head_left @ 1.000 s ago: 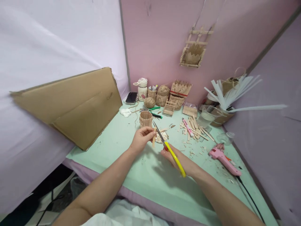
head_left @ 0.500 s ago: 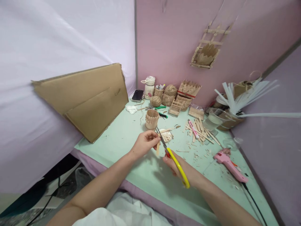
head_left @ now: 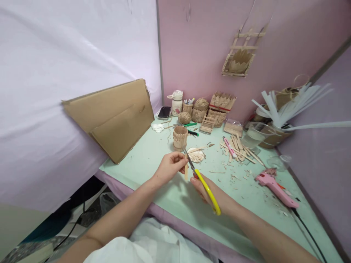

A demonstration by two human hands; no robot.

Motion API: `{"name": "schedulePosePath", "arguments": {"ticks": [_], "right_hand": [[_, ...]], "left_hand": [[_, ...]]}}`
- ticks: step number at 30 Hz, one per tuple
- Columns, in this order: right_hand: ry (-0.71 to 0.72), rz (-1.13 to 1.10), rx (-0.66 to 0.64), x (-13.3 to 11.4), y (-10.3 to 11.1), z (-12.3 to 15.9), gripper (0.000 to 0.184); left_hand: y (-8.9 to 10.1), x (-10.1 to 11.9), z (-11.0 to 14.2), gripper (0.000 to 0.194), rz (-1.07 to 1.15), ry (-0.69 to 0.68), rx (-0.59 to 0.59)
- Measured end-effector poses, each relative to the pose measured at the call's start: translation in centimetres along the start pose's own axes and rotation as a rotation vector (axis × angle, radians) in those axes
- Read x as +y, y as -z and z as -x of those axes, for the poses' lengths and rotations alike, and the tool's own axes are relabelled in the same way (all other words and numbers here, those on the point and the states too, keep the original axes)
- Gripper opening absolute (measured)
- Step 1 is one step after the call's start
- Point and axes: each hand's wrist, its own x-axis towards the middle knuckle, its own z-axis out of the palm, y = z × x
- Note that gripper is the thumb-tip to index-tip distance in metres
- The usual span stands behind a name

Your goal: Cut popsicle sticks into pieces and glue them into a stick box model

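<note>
My left hand [head_left: 170, 166] pinches a wooden craft stick [head_left: 186, 171] that hangs down from its fingertips above the green table [head_left: 153, 166]. My right hand [head_left: 208, 191] grips yellow-handled scissors [head_left: 204, 186], whose blades [head_left: 188, 157] reach up against the stick's top end, right by my left fingers. Just beyond the hands lies a small plate of stick pieces [head_left: 196, 156] and a round cup made of sticks [head_left: 180, 137].
A cardboard sheet [head_left: 115, 113] leans on the left wall. Stick baskets [head_left: 216, 109], twine ball [head_left: 184, 117], phone [head_left: 164, 112] and jar [head_left: 177, 102] stand at the back. Loose sticks [head_left: 238, 148] and a pink glue gun [head_left: 275, 186] lie right, beside a plastic cup [head_left: 256, 135].
The view has shifted left and the hands now sit a little lower in it. The stick and scissors stay held together in much the same grip.
</note>
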Motion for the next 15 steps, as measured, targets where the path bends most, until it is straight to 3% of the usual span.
{"name": "schedulePosePath", "arguments": {"ticks": [15], "right_hand": [[-0.008,0.049,-0.033,-0.37,-0.16,0.21,0.039]], "left_hand": [[0.24,-0.03,0.65,0.023,0.023,0.012,0.017]]}}
